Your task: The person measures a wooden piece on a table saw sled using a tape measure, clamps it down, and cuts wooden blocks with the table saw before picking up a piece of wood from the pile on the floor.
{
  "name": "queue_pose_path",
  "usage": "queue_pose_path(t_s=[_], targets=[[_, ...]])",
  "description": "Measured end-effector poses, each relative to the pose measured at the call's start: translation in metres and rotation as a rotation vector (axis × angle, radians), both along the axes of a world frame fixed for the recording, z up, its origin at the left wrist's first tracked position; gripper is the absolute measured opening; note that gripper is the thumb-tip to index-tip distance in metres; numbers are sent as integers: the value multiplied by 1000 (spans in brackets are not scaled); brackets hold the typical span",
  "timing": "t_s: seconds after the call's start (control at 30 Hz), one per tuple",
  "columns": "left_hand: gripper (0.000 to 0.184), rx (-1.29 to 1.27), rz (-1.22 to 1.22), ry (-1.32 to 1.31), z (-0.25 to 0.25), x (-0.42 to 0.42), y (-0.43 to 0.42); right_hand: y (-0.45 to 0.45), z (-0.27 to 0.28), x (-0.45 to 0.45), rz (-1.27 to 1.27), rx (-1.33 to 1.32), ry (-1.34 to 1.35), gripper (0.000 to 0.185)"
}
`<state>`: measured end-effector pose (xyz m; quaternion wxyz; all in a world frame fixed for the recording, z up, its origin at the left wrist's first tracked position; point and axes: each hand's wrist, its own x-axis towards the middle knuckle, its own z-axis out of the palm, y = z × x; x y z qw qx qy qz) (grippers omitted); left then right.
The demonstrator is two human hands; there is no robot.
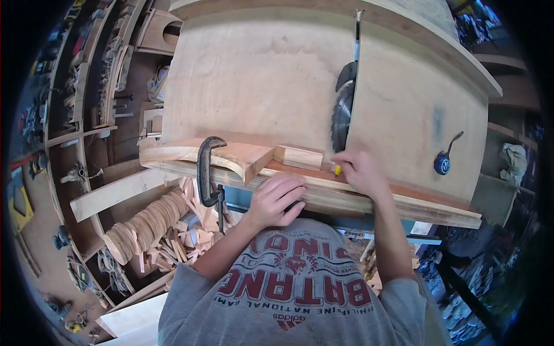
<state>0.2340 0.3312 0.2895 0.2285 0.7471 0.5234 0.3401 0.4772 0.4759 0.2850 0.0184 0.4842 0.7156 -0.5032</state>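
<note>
My left hand [277, 199] rests on the front edge of the saw table, its fingers loosely curved and the thumb apart; I see nothing held in it. My right hand [363, 173] is closed in a pinch at a small yellow object [338, 170], mostly hidden by the fingers. Between the hands, a short wood block [299, 157] lies against a curved wood piece [239, 157]. A black C-clamp [204, 170] grips that curved piece to the wooden fence [404, 199]. Just beyond my right hand, a circular saw blade [341, 118] stands up through the table.
The plywood saw table [248, 69] has a slot running away from me. A blue tape measure [442, 162] lies at the right. Wood offcuts [179, 248] and a row of round discs [147, 225] sit below left. Shelves [81, 109] with tools line the left side.
</note>
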Motion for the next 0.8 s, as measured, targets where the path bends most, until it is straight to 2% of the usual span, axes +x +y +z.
queue_pose_path(t_s=[0.07, 0.17, 0.3, 0.37, 0.4, 0.47, 0.5, 0.57, 0.6, 0.67, 0.8], targets=[[29, 93, 16, -4, -8, 4, -1, 1, 6, -23, -6, 175, 34, 33], [28, 153, 72, -7, -7, 8, -4, 9, 20, -55, 4, 241, 23, 33], [27, 159, 163, 28, -4, 5, -20, 25, 7, -70, 51, 202, 0, 32], [27, 158, 221, 24, -6, 3, -31, 32, -4, -64, 36, 194, 159, 30], [28, 115, 278, -43, -8, 2, -37, 35, -14, -57, 35, 198, 157, 30], [29, 28, 356, -161, -7, 0, -42, 40, -25, -38, -104, 174, 431, 28], [29, 30, 363, -166, -6, -2, -41, 43, -23, -29, -96, 175, 426, 28], [34, -65, 360, -212, -1, -4, -38, 45, 1, -14, -353, -105, 396, 24], [34, -63, 364, -220, -1, -5, -38, 44, -3, -6, -348, -101, 389, 24], [33, -80, 362, -178, -1, -5, -38, 41, -23, 11, -553, -108, 576, 22], [33, -101, 338, -178, 5, -6, -36, 35, -47, 17, -684, 17, 640, 22]])
